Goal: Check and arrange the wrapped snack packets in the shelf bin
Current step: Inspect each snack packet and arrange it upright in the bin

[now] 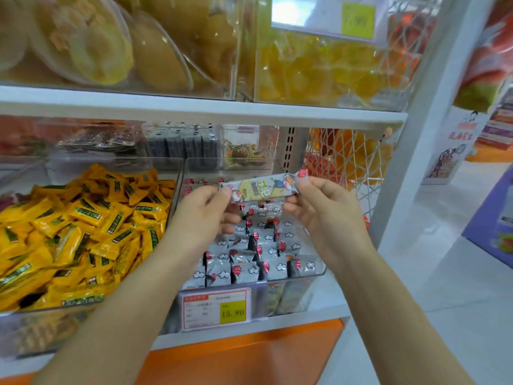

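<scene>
Yellow packets [83, 232] heaped left; jelly cups [111, 43] above; net basket [348, 159] right; price tag [216, 308].

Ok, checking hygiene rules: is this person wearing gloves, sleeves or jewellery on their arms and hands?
No. The left hand and right hand are bare: no gloves, rings or watch show. Left forearm and right forearm are bare too, no sleeve in view.

Grey cartoon-printed packet [263, 188] held level above the clear bin [319, 269].

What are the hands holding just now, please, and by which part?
One wrapped snack packet, held above the bin: the left hand pinches its left end, the right hand its right end.
</scene>
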A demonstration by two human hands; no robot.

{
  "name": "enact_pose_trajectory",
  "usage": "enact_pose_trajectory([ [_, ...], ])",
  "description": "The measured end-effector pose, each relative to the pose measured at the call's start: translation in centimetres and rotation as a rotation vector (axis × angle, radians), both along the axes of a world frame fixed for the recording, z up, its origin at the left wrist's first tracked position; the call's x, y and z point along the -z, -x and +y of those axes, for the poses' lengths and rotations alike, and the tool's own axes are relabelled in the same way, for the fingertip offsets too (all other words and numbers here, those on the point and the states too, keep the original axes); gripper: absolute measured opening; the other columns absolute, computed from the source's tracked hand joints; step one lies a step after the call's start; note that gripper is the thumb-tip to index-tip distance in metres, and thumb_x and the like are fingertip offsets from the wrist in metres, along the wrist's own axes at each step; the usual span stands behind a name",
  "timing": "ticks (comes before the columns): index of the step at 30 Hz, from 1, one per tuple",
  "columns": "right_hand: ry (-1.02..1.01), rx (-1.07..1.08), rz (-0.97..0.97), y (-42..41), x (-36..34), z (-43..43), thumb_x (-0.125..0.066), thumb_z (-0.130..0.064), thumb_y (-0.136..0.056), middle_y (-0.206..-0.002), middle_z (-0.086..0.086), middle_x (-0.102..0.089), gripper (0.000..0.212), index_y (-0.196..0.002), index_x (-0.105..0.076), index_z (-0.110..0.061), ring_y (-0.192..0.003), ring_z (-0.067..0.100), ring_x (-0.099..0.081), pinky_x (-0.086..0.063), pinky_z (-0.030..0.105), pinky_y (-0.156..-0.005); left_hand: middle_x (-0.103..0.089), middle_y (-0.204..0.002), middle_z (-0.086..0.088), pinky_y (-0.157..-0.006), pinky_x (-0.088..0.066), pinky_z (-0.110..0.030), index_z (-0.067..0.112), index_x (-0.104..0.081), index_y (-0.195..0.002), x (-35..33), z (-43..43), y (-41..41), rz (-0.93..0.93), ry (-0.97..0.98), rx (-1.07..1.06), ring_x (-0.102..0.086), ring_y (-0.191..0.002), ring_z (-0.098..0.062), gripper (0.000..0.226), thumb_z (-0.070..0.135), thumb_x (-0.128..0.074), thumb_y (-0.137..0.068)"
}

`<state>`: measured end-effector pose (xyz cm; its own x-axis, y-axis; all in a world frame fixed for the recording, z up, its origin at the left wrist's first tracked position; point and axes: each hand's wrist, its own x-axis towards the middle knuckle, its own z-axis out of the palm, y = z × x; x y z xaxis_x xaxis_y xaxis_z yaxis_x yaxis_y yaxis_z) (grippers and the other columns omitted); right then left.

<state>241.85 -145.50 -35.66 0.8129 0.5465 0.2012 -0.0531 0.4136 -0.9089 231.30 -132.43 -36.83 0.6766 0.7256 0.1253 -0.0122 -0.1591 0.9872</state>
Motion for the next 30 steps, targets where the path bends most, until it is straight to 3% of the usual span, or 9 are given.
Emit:
enact_pose_trajectory([
  [5, -0.065, -0.18, 0.087, -0.5, 0.3, -0.2, -0.058, 0.0, -0.084, -0.071, 0.008, -0.066, 0.009, -0.091, -0.063, 0.002, -0.063, 0.014, -0.065, -0.054, 0.019, -0.063, -0.063, -0.065, -0.006, -0.043, -0.043, -0.021, 0.011, -0.052, -0.097, -0.6, -0.2, -0.1, -0.086, 0.259, -0.02, -0.052, -0.045, -0.008, 0.031, 0.038, -0.036, -0.098],
  [11, -0.102, -0.191, 0.106, -0.7, 0.7, 0.1, -0.064, -0.007, -0.069, -0.069, 0.009, -0.069, 0.017, -0.085, -0.063, 0.0, -0.063, 0.015, -0.067, -0.054, 0.018, -0.062, -0.05, -0.044, 0.002, -0.037, -0.025, -0.019, 0.016, -0.049, -0.098, -1.0, -0.4, 0.0, -0.075, 0.368, -0.061, -0.034, -0.035, -0.009, 0.034, 0.045, -0.031, -0.098],
  [16, -0.135, -0.161, 0.108, -0.6, 0.8, 0.0, -0.06, -0.004, -0.078, -0.063, 0.008, -0.068, 0.003, -0.079, -0.06, -0.002, -0.06, 0.014, -0.067, -0.054, 0.017, -0.059, -0.045, -0.04, 0.003, -0.032, -0.018, -0.016, 0.014, -0.043, -0.082, -1.1, -0.5, 0.2, -0.125, 0.338, -0.059, -0.026, -0.03, -0.007, 0.026, 0.031, -0.037, -0.1],
  [19, -0.158, -0.132, 0.138, -0.6, 0.8, -0.1, -0.053, 0.001, -0.088, -0.063, 0.007, -0.067, 0.012, -0.078, -0.059, -0.002, -0.06, 0.013, -0.068, -0.054, 0.017, -0.058, -0.044, -0.042, 0.004, -0.029, -0.02, -0.014, 0.011, -0.04, -0.073, -1.4, -0.7, 0.5, -0.211, 0.473, 0.003, -0.028, -0.03, -0.004, 0.028, 0.024, -0.042, -0.098],
  [25, -0.171, -0.111, 0.137, -0.5, 0.8, 0.1, -0.052, 0.003, -0.089, -0.061, 0.007, -0.067, 0.012, -0.079, -0.057, -0.001, -0.06, 0.014, -0.068, -0.054, 0.017, -0.058, -0.044, -0.043, 0.005, -0.027, -0.024, -0.011, 0.014, -0.05, -0.093, -1.9, -0.6, 0.7, -0.407, 0.845, 0.116, -0.031, -0.029, -0.001, 0.014, 0.007, -0.039, -0.098],
  [28, -0.147, -0.083, 0.069, -0.6, 0.9, 0.0, -0.053, 0.007, -0.088, -0.064, 0.008, -0.066, 0.009, -0.092, -0.056, 0.0, -0.061, 0.017, -0.068, -0.055, 0.02, -0.06, -0.046, -0.044, 0.003, -0.029, -0.027, -0.011, 0.011, -0.049, -0.091, -1.8, -0.6, 0.7, -0.39, 0.785, 0.111, -0.035, -0.031, -0.002, 0.016, 0.003, -0.037, -0.098],
  [30, -0.093, -0.042, -0.024, -0.6, 0.9, -0.1, -0.052, 0.01, -0.088, -0.071, 0.01, -0.063, 0.026, -0.11, -0.056, -0.003, -0.063, 0.019, -0.068, -0.056, 0.023, -0.064, -0.051, -0.049, -0.001, -0.031, -0.03, -0.013, 0.008, -0.05, -0.092, -1.7, -0.5, 0.6, -0.351, 0.665, 0.091, -0.038, -0.034, -0.002, 0.014, 0.003, -0.038, -0.097],
])
